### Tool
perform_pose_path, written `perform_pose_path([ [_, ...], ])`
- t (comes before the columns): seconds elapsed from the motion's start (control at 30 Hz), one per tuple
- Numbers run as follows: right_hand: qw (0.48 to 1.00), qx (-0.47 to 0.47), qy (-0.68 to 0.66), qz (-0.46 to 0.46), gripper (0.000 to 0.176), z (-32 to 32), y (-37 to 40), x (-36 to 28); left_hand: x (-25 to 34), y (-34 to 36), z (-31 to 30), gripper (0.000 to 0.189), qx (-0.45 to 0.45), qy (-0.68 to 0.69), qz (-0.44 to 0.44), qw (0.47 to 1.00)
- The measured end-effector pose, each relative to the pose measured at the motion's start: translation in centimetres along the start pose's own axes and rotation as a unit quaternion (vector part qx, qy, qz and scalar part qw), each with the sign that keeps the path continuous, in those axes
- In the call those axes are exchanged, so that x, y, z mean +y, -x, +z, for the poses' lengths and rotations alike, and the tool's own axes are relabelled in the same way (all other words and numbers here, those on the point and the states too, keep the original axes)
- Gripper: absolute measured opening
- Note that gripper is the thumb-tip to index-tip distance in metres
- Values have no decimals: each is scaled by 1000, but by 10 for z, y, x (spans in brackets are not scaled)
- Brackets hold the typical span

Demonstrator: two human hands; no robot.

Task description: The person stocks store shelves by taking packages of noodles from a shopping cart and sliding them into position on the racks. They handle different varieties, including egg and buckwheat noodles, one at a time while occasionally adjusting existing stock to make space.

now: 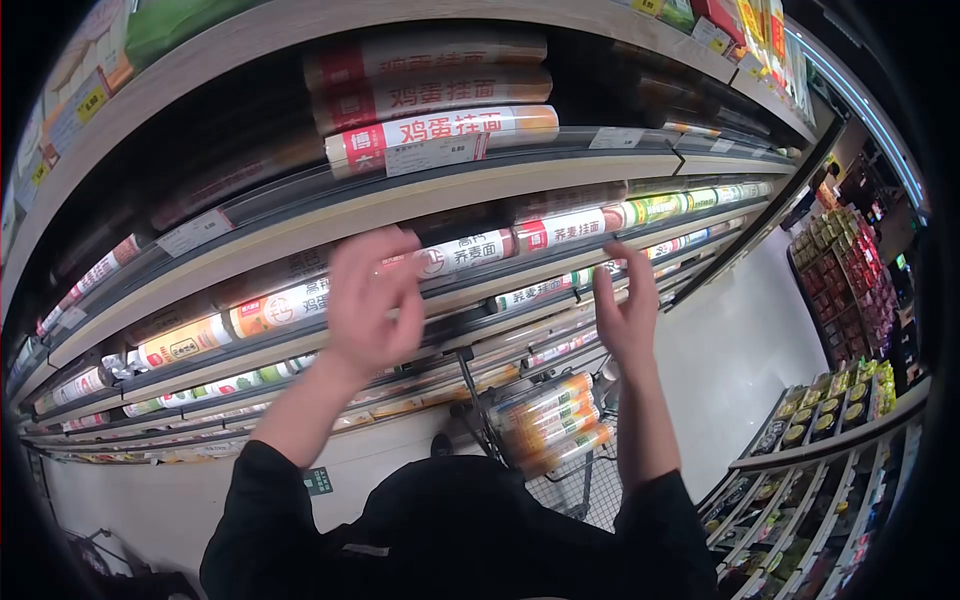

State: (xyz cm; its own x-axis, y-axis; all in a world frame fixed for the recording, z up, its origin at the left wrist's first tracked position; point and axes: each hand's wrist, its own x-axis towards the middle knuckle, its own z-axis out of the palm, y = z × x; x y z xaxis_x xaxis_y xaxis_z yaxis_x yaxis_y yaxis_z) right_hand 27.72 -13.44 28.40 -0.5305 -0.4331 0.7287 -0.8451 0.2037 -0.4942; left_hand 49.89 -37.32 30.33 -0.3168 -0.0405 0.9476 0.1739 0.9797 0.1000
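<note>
My left hand (375, 305) is blurred by motion, raised in front of the shelf with thumb and fingers apart and nothing visible in it. Behind it lies a row of wrapped noodle packs, among them an orange-and-white one (285, 308) to its left and a white buckwheat one (470, 252) to its right. My right hand (628, 305) is held up before the shelf edge, fingers bent and apart, holding nothing that I can see. Closest to its fingertips is a red-and-white noodle pack (568, 232). Whether either hand touches the shelf is not clear.
A wire shopping cart (575, 490) stands below, between my arms, with several orange-and-white packs (555, 425) in it. Egg noodle packs (445, 128) lie on the shelf above. A jar shelf (830, 410) is at lower right, and a stacked display (845, 265) stands beyond the pale floor (735, 320).
</note>
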Motion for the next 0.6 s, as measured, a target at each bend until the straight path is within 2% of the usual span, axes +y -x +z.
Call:
perform_pose_path([
  [0.03, 998, 1, -16, -58, 32, 4, -31, -13, -8, -26, -16, 35, 36, -47, 15, 998],
  [0.1, 993, 17, -20, -119, 35, 16, -88, -37, -21, -68, -37, 23, 74, -150, 1, 986],
  [0.17, 986, 26, -24, -164, 40, 32, -141, -49, -34, -98, -47, 25, 62, -253, -51, 964],
  [0.27, 999, -26, -14, -17, 50, 51, -194, -63, -68, -119, -49, 35, -62, -274, -312, 907],
  [0.33, 991, -94, -8, 99, 54, 54, -210, -74, -78, -124, -48, 44, -66, -259, -327, 906],
  [0.37, 990, -83, -36, 110, 54, 58, -214, -74, -81, -126, -47, 48, -69, -251, -333, 906],
  [0.43, 985, -60, -90, 135, 55, 64, -215, -71, -79, -130, -47, 44, -71, -245, -352, 901],
  [0.47, 983, -61, -101, 139, 56, 66, -217, -65, -78, -131, -46, 42, -74, -242, -362, 897],
  [0.57, 986, -63, -109, 111, 52, 70, -216, -51, -82, -121, -45, 39, 9, -262, -298, 918],
  [0.6, 962, -67, -262, 44, 40, 68, -207, -49, -73, -117, -42, 38, 77, -204, -264, 940],
])
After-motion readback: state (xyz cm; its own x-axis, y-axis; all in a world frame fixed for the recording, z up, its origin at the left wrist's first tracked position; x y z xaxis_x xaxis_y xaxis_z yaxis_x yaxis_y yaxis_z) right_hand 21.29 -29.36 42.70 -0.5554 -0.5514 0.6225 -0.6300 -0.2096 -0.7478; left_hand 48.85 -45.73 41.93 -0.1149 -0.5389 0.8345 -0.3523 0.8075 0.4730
